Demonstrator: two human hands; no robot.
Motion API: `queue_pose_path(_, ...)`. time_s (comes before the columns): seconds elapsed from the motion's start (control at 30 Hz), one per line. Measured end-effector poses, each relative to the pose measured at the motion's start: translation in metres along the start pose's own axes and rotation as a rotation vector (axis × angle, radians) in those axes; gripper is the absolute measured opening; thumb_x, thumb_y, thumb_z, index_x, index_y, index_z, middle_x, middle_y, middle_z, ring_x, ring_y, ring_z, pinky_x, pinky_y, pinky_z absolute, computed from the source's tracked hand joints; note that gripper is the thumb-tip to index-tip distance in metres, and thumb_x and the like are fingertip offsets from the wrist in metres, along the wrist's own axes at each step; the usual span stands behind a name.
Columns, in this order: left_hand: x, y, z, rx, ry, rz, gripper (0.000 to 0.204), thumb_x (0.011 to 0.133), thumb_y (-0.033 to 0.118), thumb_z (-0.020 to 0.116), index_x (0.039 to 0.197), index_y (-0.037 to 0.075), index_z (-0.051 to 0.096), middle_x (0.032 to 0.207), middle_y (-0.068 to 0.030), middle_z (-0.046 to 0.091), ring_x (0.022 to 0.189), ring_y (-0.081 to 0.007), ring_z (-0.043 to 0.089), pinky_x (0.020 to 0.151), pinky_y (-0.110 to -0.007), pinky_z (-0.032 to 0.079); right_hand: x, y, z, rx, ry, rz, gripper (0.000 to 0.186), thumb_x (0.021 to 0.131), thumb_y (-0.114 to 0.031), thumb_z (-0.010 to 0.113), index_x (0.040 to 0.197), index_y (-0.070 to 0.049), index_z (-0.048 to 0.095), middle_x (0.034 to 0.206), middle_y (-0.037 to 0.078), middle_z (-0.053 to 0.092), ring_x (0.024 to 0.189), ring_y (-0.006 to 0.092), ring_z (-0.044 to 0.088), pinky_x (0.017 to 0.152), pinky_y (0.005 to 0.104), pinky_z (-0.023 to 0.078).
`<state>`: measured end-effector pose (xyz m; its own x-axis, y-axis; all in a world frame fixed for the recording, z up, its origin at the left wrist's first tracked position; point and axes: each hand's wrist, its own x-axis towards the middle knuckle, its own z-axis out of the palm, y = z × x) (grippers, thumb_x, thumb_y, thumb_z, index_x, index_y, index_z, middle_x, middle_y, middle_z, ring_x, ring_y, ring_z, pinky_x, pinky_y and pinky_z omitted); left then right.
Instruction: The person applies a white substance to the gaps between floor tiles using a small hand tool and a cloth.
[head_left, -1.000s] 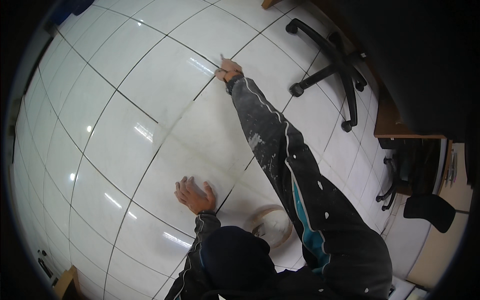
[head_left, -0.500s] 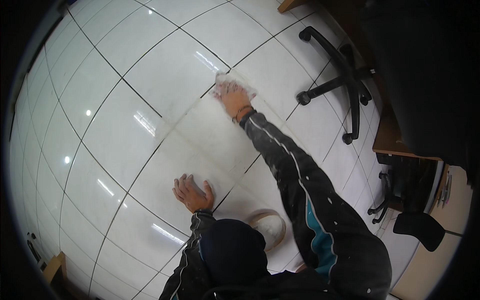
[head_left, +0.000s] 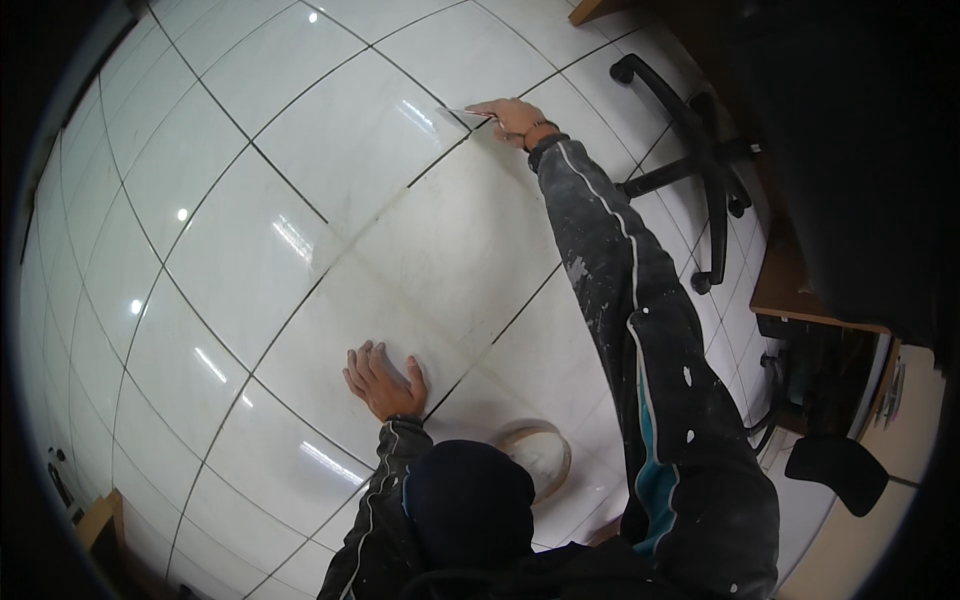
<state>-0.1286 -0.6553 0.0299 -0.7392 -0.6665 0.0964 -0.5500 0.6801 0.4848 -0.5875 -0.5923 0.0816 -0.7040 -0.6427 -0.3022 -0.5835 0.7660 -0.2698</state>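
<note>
One thin pale scraper (head_left: pixel 462 112) lies flat under right hand (head_left: pixel 515 118).

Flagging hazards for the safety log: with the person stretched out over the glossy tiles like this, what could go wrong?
1. The right hand is at full reach with a thin flat blade on the joint line; it might slip and scratch the floor tile.
2. The left hand is pressed flat on glossy tile and could slide.
3. The round tub sits close by the body and could get knocked.
</note>
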Motion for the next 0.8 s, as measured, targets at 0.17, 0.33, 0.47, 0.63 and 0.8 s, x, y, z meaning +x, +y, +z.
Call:
queue_pose_path(0.17,0.0,-0.002,0.0,0.018,-0.004,-0.004,0.048,0.08,0.03,0.058,0.118,0.003,0.048,0.126,-0.0155,0.045,0.128,-0.0371,0.031,0.107,-0.053,0.019,0.007,-0.003,-0.001,-0.219,-0.037,-0.227,0.055,0.072,-0.001,0.065,0.116,-0.033,0.062,0.103,0.003,0.068,0.092,0.0241,0.064,0.079,0.0344,0.052)
queue_pose_path(0.33,-0.002,-0.001,0.001,0.042,0.008,0.009,0.048,0.08,0.03,0.058,0.118,0.002,0.048,0.126,-0.0161,0.045,0.127,-0.037,0.031,0.107,-0.052,0.02,-0.047,0.027,0.018,-0.246,-0.197,-0.255,0.046,0.075,-0.012,0.065,0.116,-0.033,0.062,0.108,0.004,0.066,0.096,0.0275,0.062,0.082,0.0383,0.05)
queue_pose_path(0.47,-0.001,0.003,0.0,0.066,0.017,0.007,0.047,0.081,0.029,0.058,0.118,0.002,0.048,0.127,-0.0159,0.045,0.127,-0.0368,0.031,0.107,-0.051,0.02,-0.136,0.05,0.036,-0.178,-0.28,-0.328,0.058,0.062,-0.007,0.063,0.115,-0.032,0.063,0.103,0.005,0.067,0.094,0.0278,0.062,0.086,0.0391,0.047)
queue_pose_path(0.63,-0.002,0.006,0.005,0.068,0.02,0.032,0.047,0.081,0.029,0.057,0.119,0.002,0.048,0.127,-0.0155,0.045,0.128,-0.0365,0.031,0.107,-0.051,0.019,-0.221,0.079,0.046,-0.103,-0.288,-0.345,0.064,0.058,-0.005,0.061,0.116,-0.031,0.062,0.096,0.006,0.068,0.088,0.0282,0.063,0.079,0.0396,0.05)
queue_pose_path(0.8,-0.003,0.006,0.004,0.075,0.038,0.011,0.047,0.081,0.029,0.057,0.119,0.003,0.048,0.128,-0.0153,0.045,0.128,-0.0361,0.031,0.108,-0.051,0.019,-0.221,0.064,0.026,0.075,-0.217,-0.164,0.057,0.066,0.002,0.056,0.118,-0.022,0.061,0.097,0.009,0.067,0.087,0.031,0.063,0.08,0.0376,0.049)
